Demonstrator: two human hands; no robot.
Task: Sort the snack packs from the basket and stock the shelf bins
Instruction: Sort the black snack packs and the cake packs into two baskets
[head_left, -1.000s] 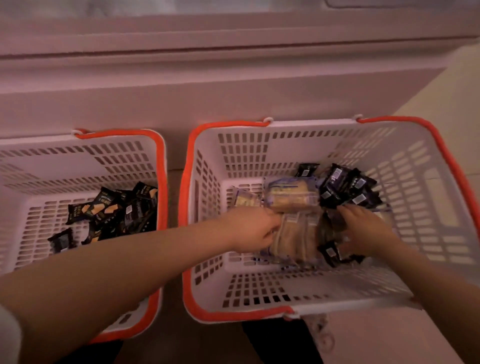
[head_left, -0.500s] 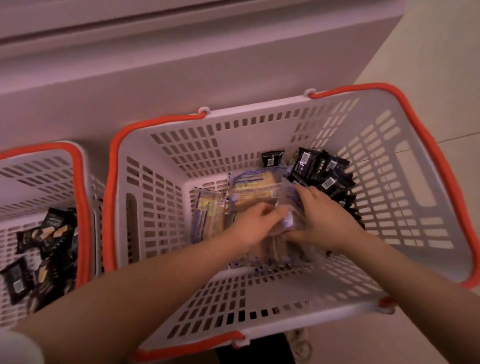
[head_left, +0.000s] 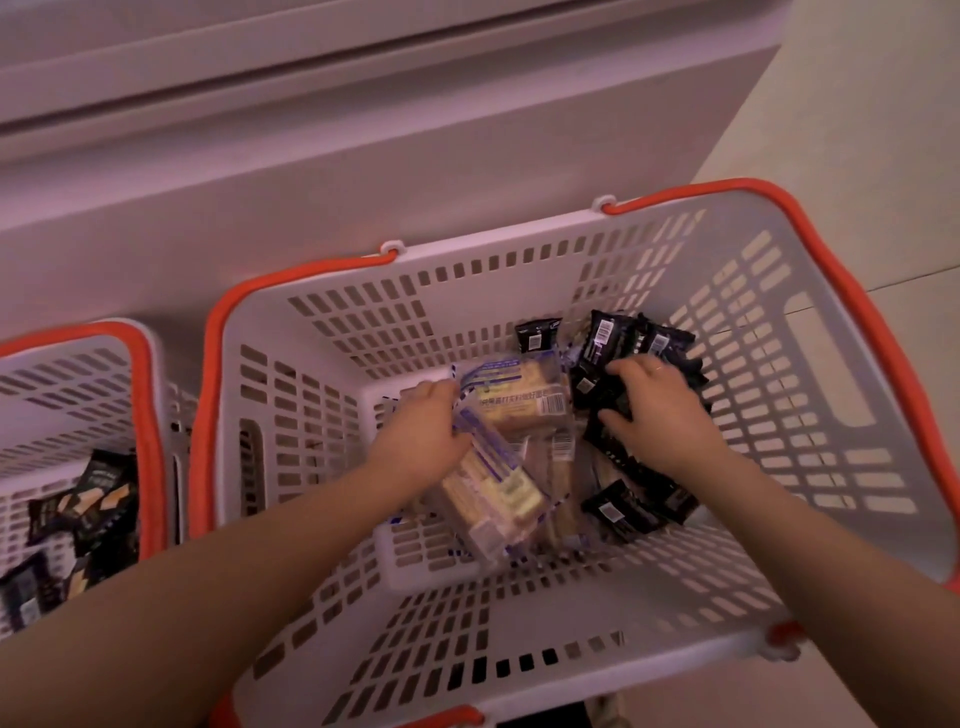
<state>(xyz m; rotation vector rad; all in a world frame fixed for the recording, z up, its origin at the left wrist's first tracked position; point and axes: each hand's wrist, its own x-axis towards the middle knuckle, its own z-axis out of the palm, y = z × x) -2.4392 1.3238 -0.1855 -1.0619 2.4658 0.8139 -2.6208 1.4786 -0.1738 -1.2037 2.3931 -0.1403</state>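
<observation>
Left hand (head_left: 421, 441) grip clamps cracker pack (head_left: 488, 483) — right hand (head_left: 657, 410) grip clamps black packs (head_left: 597, 384).

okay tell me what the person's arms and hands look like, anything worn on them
Both forearms are bare, with no sleeves, gloves or watch in view. The right hand wears a thin ring on one finger. The left hand shows nothing worn on it. Nails are too blurred to tell.
</observation>
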